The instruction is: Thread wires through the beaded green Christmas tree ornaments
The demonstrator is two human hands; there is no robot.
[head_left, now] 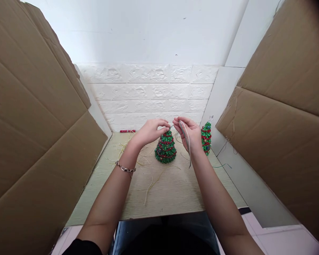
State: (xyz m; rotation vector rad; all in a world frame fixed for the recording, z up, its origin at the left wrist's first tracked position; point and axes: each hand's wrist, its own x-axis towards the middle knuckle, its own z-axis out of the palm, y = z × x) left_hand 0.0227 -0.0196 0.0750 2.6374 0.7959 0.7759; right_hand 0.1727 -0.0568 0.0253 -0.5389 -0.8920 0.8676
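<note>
A small green Christmas tree [166, 150] with red garland and small ornaments stands on the table. At its tip, the thumb and fingers of my left hand [152, 131] are pinched together on a thin dark cord [171, 126]. That cord arcs across to my right hand [190, 134], whose fingers are closed on it just right of the tip. A longer pale and green strand [187, 141] hangs over my right palm and down past the wrist. My fingertips partly hide the treetop.
A second decorated tree [206, 140] with a clear star stands at the right. Loose yellowish strings [124, 147] lie on the left of the table [164, 198], near a red tube-like object [127, 131]. Cardboard panels [37, 117] flank both sides; a white brick-patterned wall [149, 92] stands behind.
</note>
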